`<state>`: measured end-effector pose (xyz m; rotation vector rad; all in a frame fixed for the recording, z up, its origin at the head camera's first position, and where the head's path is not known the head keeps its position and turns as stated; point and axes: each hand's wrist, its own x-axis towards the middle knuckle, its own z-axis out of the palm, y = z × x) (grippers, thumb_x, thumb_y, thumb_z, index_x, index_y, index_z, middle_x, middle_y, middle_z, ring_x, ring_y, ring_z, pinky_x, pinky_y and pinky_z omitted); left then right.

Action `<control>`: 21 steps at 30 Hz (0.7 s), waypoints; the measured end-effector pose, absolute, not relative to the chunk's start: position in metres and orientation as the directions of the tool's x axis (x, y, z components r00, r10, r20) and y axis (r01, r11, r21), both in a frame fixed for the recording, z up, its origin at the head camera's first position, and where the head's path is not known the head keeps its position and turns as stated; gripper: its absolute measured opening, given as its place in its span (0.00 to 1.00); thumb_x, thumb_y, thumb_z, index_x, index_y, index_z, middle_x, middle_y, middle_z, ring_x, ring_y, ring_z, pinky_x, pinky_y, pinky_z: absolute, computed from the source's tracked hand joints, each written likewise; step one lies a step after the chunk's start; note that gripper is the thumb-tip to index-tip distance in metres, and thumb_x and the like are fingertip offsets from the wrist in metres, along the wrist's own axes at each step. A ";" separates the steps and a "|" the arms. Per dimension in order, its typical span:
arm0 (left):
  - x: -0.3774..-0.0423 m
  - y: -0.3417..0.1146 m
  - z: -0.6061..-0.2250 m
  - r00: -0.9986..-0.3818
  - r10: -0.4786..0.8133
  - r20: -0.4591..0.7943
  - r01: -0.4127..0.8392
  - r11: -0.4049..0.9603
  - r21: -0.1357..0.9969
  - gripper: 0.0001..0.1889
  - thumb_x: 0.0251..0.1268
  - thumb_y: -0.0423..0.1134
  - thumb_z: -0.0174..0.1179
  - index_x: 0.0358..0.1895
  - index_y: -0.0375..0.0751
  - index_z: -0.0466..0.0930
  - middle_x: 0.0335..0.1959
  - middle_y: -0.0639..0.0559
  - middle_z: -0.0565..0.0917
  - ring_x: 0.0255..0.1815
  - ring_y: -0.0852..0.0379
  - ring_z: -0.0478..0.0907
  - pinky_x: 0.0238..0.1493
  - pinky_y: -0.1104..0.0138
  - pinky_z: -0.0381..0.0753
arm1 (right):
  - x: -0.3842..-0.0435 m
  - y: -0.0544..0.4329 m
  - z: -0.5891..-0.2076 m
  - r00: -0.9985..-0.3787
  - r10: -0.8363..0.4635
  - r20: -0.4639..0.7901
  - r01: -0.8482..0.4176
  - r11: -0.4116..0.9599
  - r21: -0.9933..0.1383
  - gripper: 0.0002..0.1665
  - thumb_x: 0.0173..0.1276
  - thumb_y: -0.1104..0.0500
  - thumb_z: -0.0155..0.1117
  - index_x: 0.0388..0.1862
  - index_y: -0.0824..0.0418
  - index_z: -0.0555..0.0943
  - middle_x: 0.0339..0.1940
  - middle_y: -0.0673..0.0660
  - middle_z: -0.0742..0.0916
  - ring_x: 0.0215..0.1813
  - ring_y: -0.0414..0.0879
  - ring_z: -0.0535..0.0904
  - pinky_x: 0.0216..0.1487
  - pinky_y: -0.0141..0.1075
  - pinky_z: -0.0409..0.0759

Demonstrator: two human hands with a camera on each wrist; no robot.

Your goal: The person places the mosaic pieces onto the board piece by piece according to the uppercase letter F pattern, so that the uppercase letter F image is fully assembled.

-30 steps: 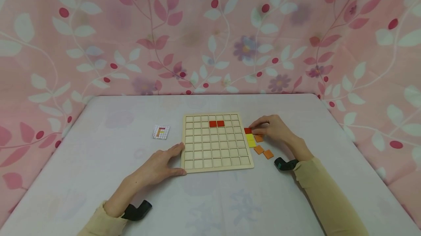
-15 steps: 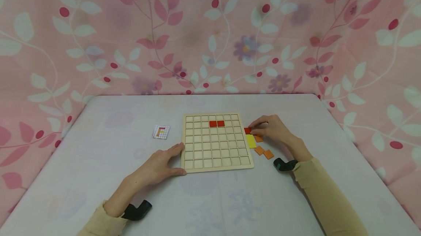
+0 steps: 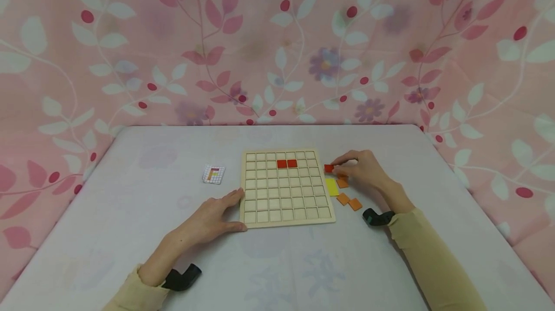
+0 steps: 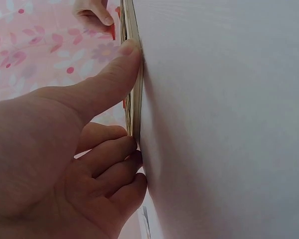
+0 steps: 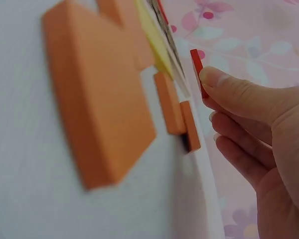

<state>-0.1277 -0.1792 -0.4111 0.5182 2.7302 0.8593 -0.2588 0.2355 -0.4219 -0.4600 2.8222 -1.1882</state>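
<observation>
In the head view my right hand (image 3: 366,171) pinches a red square tile (image 3: 328,168) between thumb and index finger, just off the board's right edge. The right wrist view shows that tile (image 5: 197,74) raised above the tabletop. My left hand (image 3: 208,222) rests at the near left corner of the wooden grid board (image 3: 273,190), its thumb and fingertips spread against the edge. Two red tiles (image 3: 287,163) sit side by side in the board's second row from the back. Yellow tile (image 3: 332,187) surface lies against the board's right edge, with several orange tiles (image 3: 355,204) beside it.
A small card (image 3: 213,174) with a coloured grid pattern lies left of the board. The table has a pale cloth (image 3: 277,272), and a pink floral curtain (image 3: 251,51) hangs behind. Each wrist carries a black device (image 3: 377,217).
My right hand has picked up the red tile from beside the board and shifted slightly back with it. The left hand stays at the board's corner.
</observation>
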 end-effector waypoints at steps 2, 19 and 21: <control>-0.128 -0.179 -0.411 -0.911 0.396 -0.113 0.260 0.764 0.590 0.48 0.55 0.51 0.74 0.77 0.39 0.61 0.77 0.44 0.64 0.77 0.45 0.61 0.73 0.49 0.65 | -0.259 0.234 -0.418 -0.957 -0.280 0.070 -0.246 0.662 -0.708 0.11 0.62 0.49 0.75 0.43 0.49 0.90 0.45 0.50 0.89 0.54 0.51 0.78 0.58 0.48 0.74; -0.127 -0.178 -0.411 -0.912 0.396 -0.106 0.261 0.760 0.595 0.47 0.56 0.51 0.73 0.77 0.40 0.61 0.77 0.43 0.65 0.77 0.44 0.61 0.73 0.48 0.65 | -0.269 0.170 -0.402 -0.897 -0.365 0.248 -0.430 0.593 -0.681 0.13 0.60 0.53 0.77 0.42 0.56 0.91 0.39 0.55 0.91 0.49 0.53 0.85 0.58 0.54 0.79; -0.127 -0.178 -0.411 -0.912 0.397 -0.107 0.260 0.758 0.598 0.47 0.56 0.51 0.73 0.77 0.40 0.61 0.77 0.44 0.64 0.78 0.45 0.60 0.73 0.48 0.65 | -0.270 0.161 -0.403 -0.888 -0.376 0.265 -0.448 0.577 -0.683 0.12 0.59 0.54 0.77 0.41 0.57 0.91 0.38 0.55 0.91 0.48 0.53 0.85 0.57 0.54 0.80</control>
